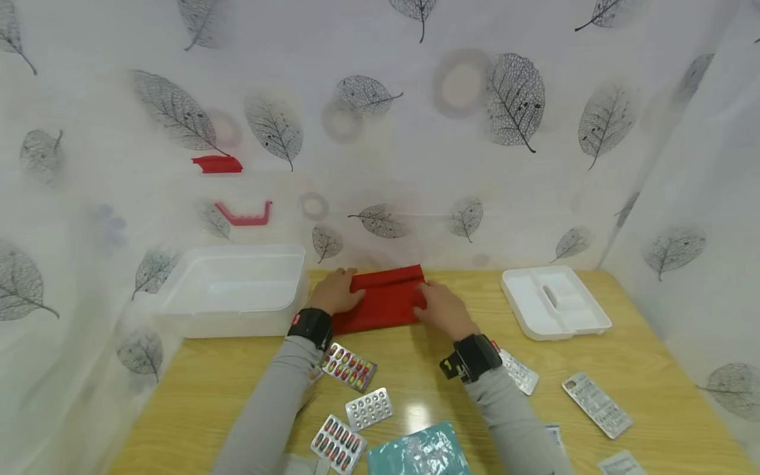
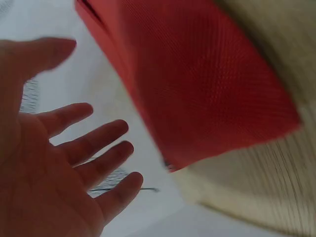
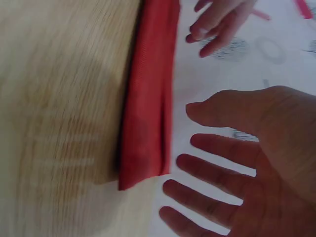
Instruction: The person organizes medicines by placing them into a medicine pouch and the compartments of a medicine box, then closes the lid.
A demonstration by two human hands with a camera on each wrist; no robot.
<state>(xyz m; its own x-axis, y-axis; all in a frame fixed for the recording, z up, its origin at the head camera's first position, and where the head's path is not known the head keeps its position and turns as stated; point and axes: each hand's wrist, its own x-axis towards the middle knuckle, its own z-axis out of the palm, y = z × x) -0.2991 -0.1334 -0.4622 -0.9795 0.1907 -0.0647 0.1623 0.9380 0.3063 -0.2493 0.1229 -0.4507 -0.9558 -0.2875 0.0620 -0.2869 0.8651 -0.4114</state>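
Observation:
A folded red fabric piece (image 1: 386, 303), which looks like a flat pouch, lies on the wooden table near the back curtain. My left hand (image 1: 337, 292) is at its left end and my right hand (image 1: 444, 309) at its right end. In the left wrist view, the fingers (image 2: 106, 136) are spread and nearly straight, with a gap between them and the red fabric (image 2: 197, 79). The right wrist view likewise shows extended fingers (image 3: 207, 202) beside the red fabric (image 3: 148, 98), holding nothing. A fold runs along its upper edge.
A white plastic bin (image 1: 237, 323) stands at the back left, and a white divided tray (image 1: 534, 323) at the right. Several blister packs, such as a capsule pack (image 1: 349, 367) and a silver one (image 1: 596, 404), lie nearer, with a teal packet (image 1: 418, 455) at the front.

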